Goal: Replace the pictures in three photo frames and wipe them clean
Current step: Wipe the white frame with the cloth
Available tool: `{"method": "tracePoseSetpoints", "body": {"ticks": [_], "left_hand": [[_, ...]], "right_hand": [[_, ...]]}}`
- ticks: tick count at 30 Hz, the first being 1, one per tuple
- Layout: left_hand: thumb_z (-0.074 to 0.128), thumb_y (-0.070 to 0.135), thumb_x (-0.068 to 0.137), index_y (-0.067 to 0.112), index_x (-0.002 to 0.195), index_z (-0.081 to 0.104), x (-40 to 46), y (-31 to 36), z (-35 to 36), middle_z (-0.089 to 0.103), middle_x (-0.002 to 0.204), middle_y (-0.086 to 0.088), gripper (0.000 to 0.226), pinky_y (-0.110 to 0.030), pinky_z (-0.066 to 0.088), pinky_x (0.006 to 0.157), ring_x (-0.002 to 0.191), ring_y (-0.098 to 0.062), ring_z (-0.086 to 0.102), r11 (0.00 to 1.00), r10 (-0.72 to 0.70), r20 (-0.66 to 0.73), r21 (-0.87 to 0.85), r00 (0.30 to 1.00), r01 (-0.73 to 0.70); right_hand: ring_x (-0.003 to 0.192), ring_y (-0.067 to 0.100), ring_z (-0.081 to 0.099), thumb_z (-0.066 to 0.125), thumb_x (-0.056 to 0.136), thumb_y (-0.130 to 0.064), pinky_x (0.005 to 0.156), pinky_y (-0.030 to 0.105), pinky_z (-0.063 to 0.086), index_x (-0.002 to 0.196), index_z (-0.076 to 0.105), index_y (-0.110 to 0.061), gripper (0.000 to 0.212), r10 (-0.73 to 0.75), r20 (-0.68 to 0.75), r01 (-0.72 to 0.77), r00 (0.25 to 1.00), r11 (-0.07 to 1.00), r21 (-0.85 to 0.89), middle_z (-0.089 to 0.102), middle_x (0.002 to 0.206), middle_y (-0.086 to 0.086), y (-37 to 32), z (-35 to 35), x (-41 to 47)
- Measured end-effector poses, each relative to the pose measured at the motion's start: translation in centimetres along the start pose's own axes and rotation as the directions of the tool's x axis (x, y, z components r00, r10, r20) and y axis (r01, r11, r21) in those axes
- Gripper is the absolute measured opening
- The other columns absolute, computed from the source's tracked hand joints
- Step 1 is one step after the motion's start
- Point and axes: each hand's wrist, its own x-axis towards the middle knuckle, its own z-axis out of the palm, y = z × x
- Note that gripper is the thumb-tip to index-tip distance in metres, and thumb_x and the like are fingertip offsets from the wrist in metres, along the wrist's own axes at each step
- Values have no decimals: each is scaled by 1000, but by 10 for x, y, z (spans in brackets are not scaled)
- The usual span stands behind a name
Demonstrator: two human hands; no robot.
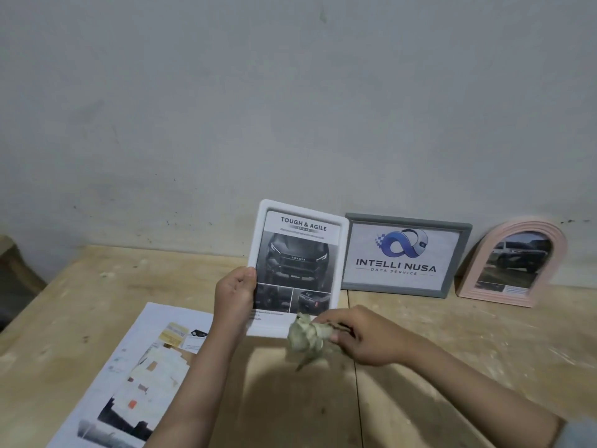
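- Wiping looks like the step in hand: the left hand [235, 291] grips the white frame [298, 266] by its left edge, thumb on the front, holding it upright and tilted a little above the tabletop [452, 350].
- Her or his right hand [358, 334] is curled round a crumpled greenish cloth [307, 337], bunched at the lower edge of that frame, touching or very nearly so.
- All three frames already carry pictures, so by my guess the swapping is done or close to it, with cleaning left; whether the other two have been wiped I cannot tell.
- A grey frame [406, 255], rectangular and lying wide, leans on the wall [290, 92] just right of the white one, showing a blue logo print.
- Further right stands a pink arched frame [513, 263] with ridged, stepped edges and a photo of a vehicle inside.
- White frame: smooth, rounded corners, a matt plastic look, holding a dark car advert.
- Loose printed sheets [142, 373] lie flat at the near left, possibly the removed pictures.
- Underneath is pale raw wood, scuffed, with a seam between boards; the wall is dull grey and speckled.
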Motion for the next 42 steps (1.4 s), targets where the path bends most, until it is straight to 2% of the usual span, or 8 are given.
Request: {"method": "tracePoseSetpoints", "body": {"ticks": [5,8,13,19,27,35,39,42], "left_hand": [[46,8,98,12,58,41,-4,-2,6,36,53,7,41,-29,26,59,57,-12,34,1000,-12,39,5,999,12],[47,11,98,4,64,45,-7,1,14,33,64,-4,35,-30,27,66,64,-17,32,1000,-11,66,11,998,10],[55,39,84,-1,63,38,-6,3,17,36,68,-9,49,-36,26,68,68,-24,31,993,-55,147,-97,988,70],[53,24,92,14,55,52,-4,7,8,42,64,-10,39,-35,31,67,67,-24,37,985,-89,89,-138,992,101],[48,13,98,12,56,60,9,8,0,58,62,-8,44,-30,41,65,65,-19,51,984,-60,45,-164,997,67],[45,12,99,13,59,62,20,15,2,59,64,-11,44,-31,47,62,61,-20,54,981,-66,50,-181,997,74],[54,26,91,-3,62,39,20,12,1,37,67,-11,44,-35,27,64,65,-26,33,988,-46,127,-141,991,64],[50,22,92,8,57,39,13,15,5,30,65,-8,39,-34,23,64,65,-24,27,988,-42,154,-140,987,64]], "right_hand": [[84,-10,58,53,90,-15,76,10,42,114,64,-14,27,-24,-152,57,988,974,219,67,92,-20,-36,-61,13],[89,6,60,42,84,-16,79,21,45,126,58,-15,45,-174,-499,124,849,984,-132,69,108,-1,-34,-81,33],[135,30,39,40,76,-13,103,49,34,140,41,-8,65,-342,-321,44,883,741,-670,38,148,12,-11,-78,62],[135,27,39,56,70,-8,104,49,38,140,40,-9,72,-394,-239,154,888,742,-652,40,147,12,-11,-24,51],[133,16,42,33,68,-1,102,40,46,137,41,-19,71,-421,-117,315,899,811,-493,48,142,3,-15,32,24],[97,-10,59,55,90,-7,85,10,43,119,63,-14,32,-100,-69,114,993,962,247,67,109,-9,-55,-38,26],[117,7,55,43,81,-3,93,19,46,130,56,-17,52,-285,-476,193,832,953,-232,61,127,-4,-48,-77,44],[132,26,43,37,76,-2,94,37,49,138,46,-9,63,-388,-446,92,807,828,-553,45,144,9,-25,-86,63]]}}
